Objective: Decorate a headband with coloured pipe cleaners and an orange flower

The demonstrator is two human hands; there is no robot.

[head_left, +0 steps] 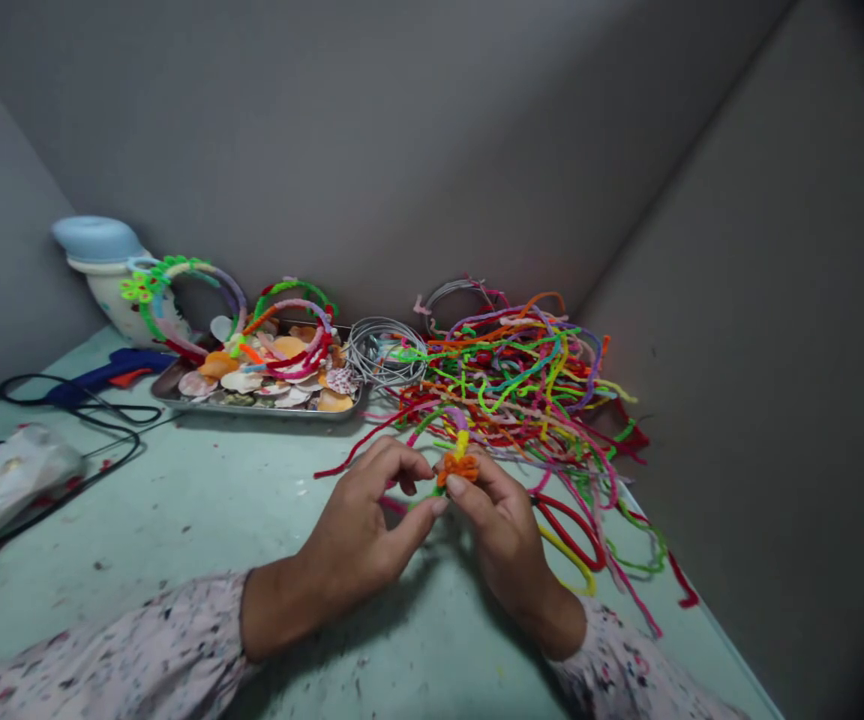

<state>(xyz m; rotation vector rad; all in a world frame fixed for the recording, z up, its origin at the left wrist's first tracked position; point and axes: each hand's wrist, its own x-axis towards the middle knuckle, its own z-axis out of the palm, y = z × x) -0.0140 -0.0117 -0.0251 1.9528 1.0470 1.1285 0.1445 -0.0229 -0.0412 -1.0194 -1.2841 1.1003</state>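
My right hand (pixel 503 530) pinches an orange flower (pixel 459 468) of bent pipe cleaner between thumb and fingers. The flower sits at the end of a yellow section on a ring wrapped in coloured pipe cleaner (pixel 456 418), whose purple and green part curves away behind my hands. My left hand (pixel 372 520) is at the flower's left side, thumb and index finger apart, their tips close to a small green bit under the petals. Whether those tips touch it I cannot tell. Part of the ring is hidden behind the left fingers.
A large tangle of coloured pipe cleaners (pixel 522 370) lies behind my hands, beside coiled grey wire (pixel 385 352). A metal tray (pixel 267 408) holds shells and wrapped hoops. Further left are a blue glue gun (pixel 102 375), its black cord, a pale-blue-lidded bottle (pixel 121 285) and a plastic bag (pixel 23 475).
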